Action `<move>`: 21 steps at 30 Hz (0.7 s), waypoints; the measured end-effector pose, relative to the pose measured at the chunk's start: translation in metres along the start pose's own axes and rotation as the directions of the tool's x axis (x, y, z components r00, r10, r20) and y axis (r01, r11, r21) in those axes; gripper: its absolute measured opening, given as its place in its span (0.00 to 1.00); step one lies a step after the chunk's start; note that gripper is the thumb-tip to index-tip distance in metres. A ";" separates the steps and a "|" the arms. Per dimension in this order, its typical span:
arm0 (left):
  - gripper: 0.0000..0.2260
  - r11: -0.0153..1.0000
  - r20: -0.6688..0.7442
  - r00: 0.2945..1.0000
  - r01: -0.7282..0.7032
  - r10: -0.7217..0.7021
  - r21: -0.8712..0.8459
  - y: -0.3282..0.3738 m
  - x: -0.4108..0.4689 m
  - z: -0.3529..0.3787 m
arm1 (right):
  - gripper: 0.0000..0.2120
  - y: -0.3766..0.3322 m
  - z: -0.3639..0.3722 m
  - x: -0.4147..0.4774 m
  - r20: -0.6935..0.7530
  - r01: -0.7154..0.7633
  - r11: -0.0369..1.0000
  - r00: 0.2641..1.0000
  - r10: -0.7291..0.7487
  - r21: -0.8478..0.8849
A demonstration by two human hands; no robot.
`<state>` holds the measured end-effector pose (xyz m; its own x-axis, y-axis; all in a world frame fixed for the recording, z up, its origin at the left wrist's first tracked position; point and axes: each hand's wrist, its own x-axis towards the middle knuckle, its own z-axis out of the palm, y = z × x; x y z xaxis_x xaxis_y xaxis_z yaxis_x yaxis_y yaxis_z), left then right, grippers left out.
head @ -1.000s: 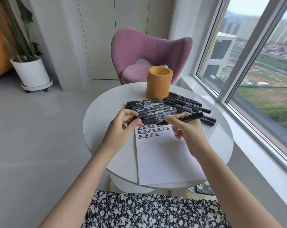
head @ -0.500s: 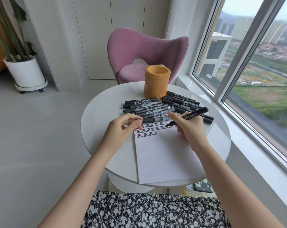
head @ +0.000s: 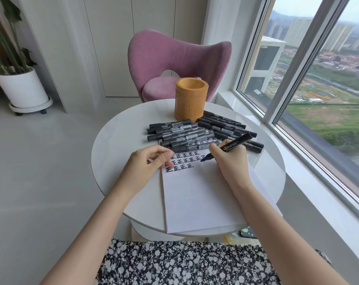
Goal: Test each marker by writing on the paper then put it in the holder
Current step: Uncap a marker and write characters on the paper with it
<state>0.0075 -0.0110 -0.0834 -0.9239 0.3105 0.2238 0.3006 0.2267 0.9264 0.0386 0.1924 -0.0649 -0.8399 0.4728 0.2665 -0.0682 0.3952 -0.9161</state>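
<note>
My right hand [head: 231, 162] grips an uncapped black marker [head: 235, 143], its tip just above the white paper [head: 199, 198] at the right end of the rows of written characters. My left hand [head: 145, 167] rests on the paper's top left corner, fingers curled, pinching something small and dark that looks like the marker's cap. Several capped black markers lie in two heaps, the left heap [head: 180, 134] and the right heap [head: 223, 125], across the paper's far edge. The round tan holder [head: 191, 99] stands upright behind them; I cannot see inside it.
Everything sits on a small round white table [head: 121, 145]. A pink chair [head: 174, 58] stands just beyond it, and a large window [head: 318, 89] runs close along the right. A potted plant [head: 20, 89] is at the far left, across bare floor.
My right hand turned the marker from level to tip-down and lowered it to the paper. My left hand settled onto the paper's top left corner.
</note>
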 end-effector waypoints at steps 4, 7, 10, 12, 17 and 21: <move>0.06 1.000 -0.002 1.000 0.007 -0.007 0.003 -0.001 0.000 0.000 | 0.19 0.000 0.000 -0.001 0.013 0.012 1.000 1.000 -0.012 0.012; 0.06 1.000 -0.003 1.000 0.005 -0.005 0.011 0.000 0.000 0.000 | 0.16 0.001 0.001 -0.001 0.014 0.023 1.000 1.000 -0.024 0.012; 0.06 1.000 -0.004 1.000 0.010 -0.010 0.007 0.000 0.000 0.000 | 0.16 0.001 0.001 -0.001 0.017 0.035 0.999 0.999 -0.035 0.017; 0.06 1.000 0.000 1.000 0.008 -0.008 0.013 0.000 -0.001 0.000 | 0.15 0.001 0.001 0.000 0.019 0.039 0.999 0.999 -0.040 0.015; 0.08 0.999 0.004 1.000 0.025 -0.025 -0.020 -0.001 0.000 0.000 | 0.18 0.003 0.001 0.000 0.010 0.027 0.999 1.000 -0.027 0.033; 0.07 0.999 0.001 1.000 0.025 -0.025 -0.031 -0.001 0.000 0.001 | 0.18 0.002 0.002 0.000 0.023 0.031 0.999 0.999 -0.032 0.021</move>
<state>0.0073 -0.0106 -0.0851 -0.9308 0.3060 0.2001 0.2699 0.2059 0.9406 0.0374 0.1912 -0.0680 -0.8496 0.4416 0.2884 -0.1057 0.3932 -0.9134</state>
